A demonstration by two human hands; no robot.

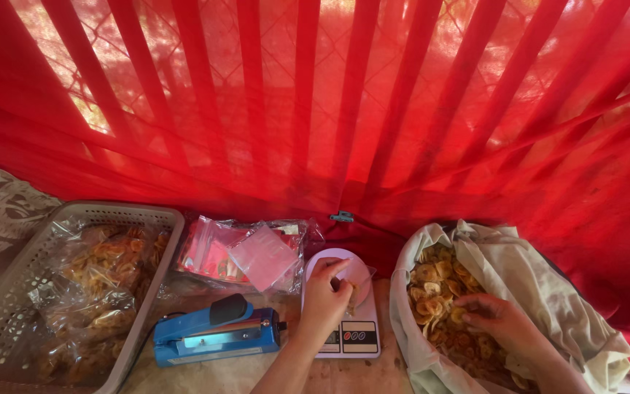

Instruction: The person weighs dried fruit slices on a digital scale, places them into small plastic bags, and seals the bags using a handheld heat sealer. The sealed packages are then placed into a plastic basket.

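My left hand (324, 295) rests over a small white kitchen scale (344, 335), fingers pinched on a clear plastic bag (360, 281) that stands on its platform with a few chips inside. My right hand (497, 321) reaches into a cloth-lined container (548, 292) full of golden fried chips (435, 281), fingers curled among them; whether it holds any I cannot tell.
A blue heat sealer (216, 337) lies left of the scale. Behind it sits a stack of pink and clear empty bags (249, 252). A grey plastic basket (23, 292) at the left holds several sealed chip bags (103, 270). Red curtain (329, 109) hangs behind.
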